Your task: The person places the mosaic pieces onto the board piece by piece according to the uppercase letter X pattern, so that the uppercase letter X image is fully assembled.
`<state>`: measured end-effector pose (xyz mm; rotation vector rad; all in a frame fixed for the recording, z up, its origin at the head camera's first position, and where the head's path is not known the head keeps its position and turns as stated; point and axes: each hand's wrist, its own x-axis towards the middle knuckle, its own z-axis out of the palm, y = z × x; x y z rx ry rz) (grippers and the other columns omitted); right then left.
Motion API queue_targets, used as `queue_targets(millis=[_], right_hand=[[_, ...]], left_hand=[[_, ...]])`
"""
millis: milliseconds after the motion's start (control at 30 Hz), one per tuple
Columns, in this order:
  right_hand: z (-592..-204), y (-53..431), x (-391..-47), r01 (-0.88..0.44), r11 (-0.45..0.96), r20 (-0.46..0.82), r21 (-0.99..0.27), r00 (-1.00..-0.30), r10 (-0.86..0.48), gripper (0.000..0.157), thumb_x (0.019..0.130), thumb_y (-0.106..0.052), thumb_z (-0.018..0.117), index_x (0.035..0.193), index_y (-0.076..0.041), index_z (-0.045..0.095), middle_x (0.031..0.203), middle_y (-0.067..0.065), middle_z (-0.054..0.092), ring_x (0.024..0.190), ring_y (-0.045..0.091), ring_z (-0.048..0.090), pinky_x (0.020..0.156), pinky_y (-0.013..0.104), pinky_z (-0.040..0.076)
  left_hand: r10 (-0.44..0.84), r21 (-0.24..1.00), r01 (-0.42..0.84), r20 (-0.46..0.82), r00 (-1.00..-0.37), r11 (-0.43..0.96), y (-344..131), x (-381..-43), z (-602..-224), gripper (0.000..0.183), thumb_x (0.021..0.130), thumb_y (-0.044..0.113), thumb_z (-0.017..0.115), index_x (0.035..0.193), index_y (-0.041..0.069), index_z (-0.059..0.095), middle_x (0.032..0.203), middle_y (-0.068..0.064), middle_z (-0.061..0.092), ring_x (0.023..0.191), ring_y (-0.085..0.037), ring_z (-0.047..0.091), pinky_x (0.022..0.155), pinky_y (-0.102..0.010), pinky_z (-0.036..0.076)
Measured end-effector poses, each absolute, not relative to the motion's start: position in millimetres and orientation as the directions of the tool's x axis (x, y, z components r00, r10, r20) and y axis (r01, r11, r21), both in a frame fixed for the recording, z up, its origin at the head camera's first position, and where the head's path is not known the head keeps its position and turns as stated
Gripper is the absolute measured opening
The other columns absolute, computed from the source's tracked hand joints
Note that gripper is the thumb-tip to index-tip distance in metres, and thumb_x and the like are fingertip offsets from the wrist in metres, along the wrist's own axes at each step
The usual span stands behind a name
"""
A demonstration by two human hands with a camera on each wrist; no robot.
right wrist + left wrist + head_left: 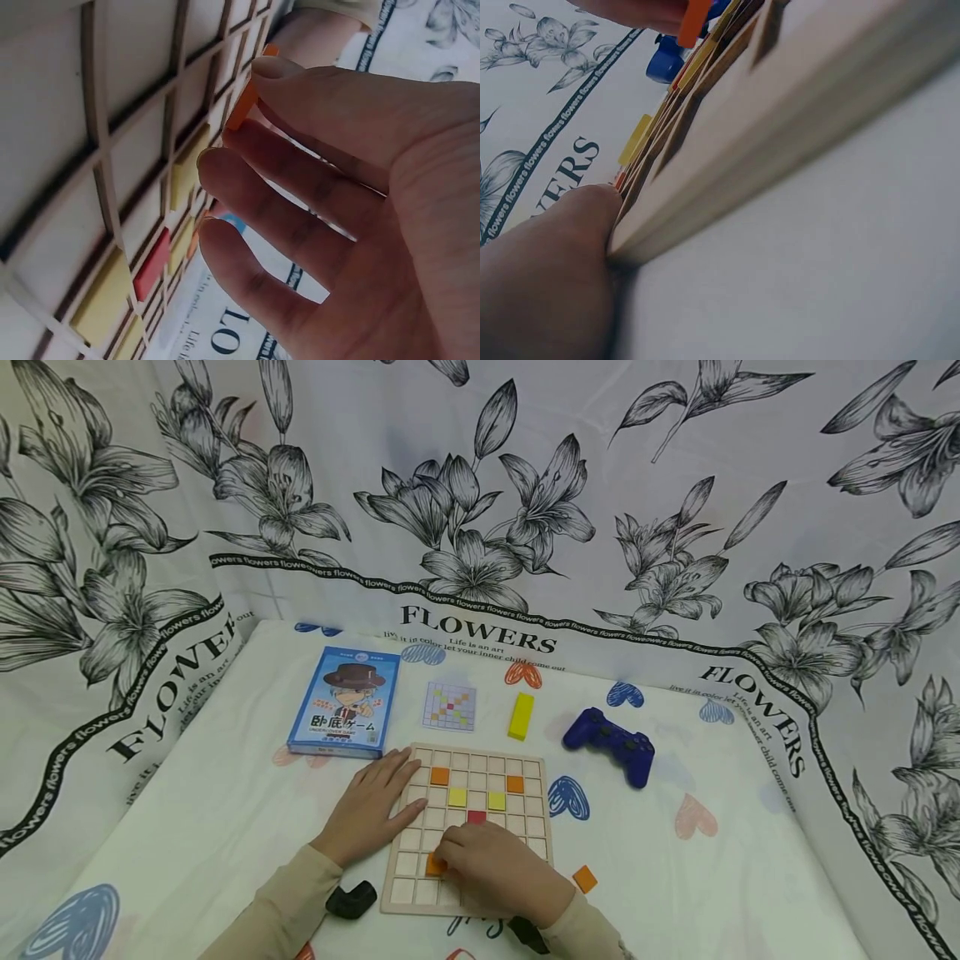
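Note:
A wooden grid board lies flat in front of me. Orange, yellow and red square tiles sit in some of its cells, among them a red tile near the middle. Between thumb and fingertip my right hand pinches an orange tile over the lower left cells, and that hand covers part of the board. My left hand rests along the board's left edge with fingers extended and thumb on the frame. In the left wrist view, the board's side appears close up.
Behind the board are a blue game box, a printed pattern card, a yellow block and a blue game controller. A loose orange tile lies to the right, and a black object near my left sleeve.

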<state>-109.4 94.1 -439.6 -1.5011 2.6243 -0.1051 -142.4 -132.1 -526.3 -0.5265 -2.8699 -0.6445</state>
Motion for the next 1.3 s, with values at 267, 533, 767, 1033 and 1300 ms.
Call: queue_targets(millis=[267, 533, 767, 1033, 1300], right_hand=[[-449.4, 87.0, -111.7, -0.865, 0.495, -0.092, -0.085, -0.488, -0.868, 0.02, 0.096, -0.03, 0.058, 0.114, -0.024, 0.064, 0.106, -0.013, 0.062, 0.094, 0.002, 0.057, 0.088, 0.017, 0.049], [-448.2, 83.8, -114.5, -0.846, 0.512, -0.112, -0.145, -0.501, -0.858, 0.02, 0.094, -0.03, 0.061, 0.113, -0.024, 0.064, 0.105, -0.012, 0.06, 0.09, 0.001, 0.054, 0.085, 0.016, 0.049], [-450.6, 82.9, -115.8, -0.855, 0.503, -0.099, -0.122, -0.494, -0.864, 0.017, 0.095, -0.028, 0.06, 0.111, -0.023, 0.065, 0.104, -0.011, 0.06, 0.089, 0.0, 0.055, 0.083, 0.014, 0.049], [-446.3, 90.4, -111.1, -0.858, 0.505, -0.088, -0.088, -0.499, -0.862, 0.019, 0.094, -0.028, 0.062, 0.112, -0.024, 0.063, 0.105, -0.011, 0.06, 0.089, 0.002, 0.054, 0.084, 0.016, 0.049], [-432.6, 132.6, -105.3, -0.77, 0.635, -0.06, -0.063, -0.632, -0.772, 0.022, 0.09, -0.032, 0.067, 0.111, -0.024, 0.064, 0.104, -0.011, 0.063, 0.087, 0.004, 0.057, 0.077, 0.019, 0.05]], left_hand=[[0.302, 0.39, 0.37, 0.226, -0.926, 0.843, -132.2, -142.2, -524.6, 0.067, 0.094, 0.057, 0.046, 0.147, 0.018, 0.039, 0.156, -0.005, 0.029, 0.143, -0.026, 0.026, 0.113, -0.049, 0.026], [0.297, 0.391, 0.378, 0.254, -0.921, 0.839, -131.5, -142.1, -524.0, 0.066, 0.093, 0.055, 0.05, 0.146, 0.016, 0.041, 0.154, -0.006, 0.032, 0.142, -0.028, 0.028, 0.112, -0.051, 0.028], [0.298, 0.385, 0.393, 0.284, -0.911, 0.835, -130.8, -141.6, -524.4, 0.065, 0.093, 0.053, 0.053, 0.145, 0.015, 0.043, 0.153, -0.008, 0.035, 0.14, -0.029, 0.031, 0.11, -0.052, 0.03], [0.297, 0.397, 0.371, 0.237, -0.925, 0.839, -130.1, -141.5, -523.9, 0.067, 0.094, 0.057, 0.048, 0.147, 0.017, 0.04, 0.155, -0.006, 0.031, 0.143, -0.027, 0.027, 0.112, -0.051, 0.027], [0.294, 0.4, 0.36, 0.218, -0.931, 0.843, -129.7, -141.6, -524.0, 0.067, 0.094, 0.057, 0.048, 0.147, 0.018, 0.039, 0.156, -0.005, 0.03, 0.143, -0.027, 0.025, 0.113, -0.05, 0.025]])
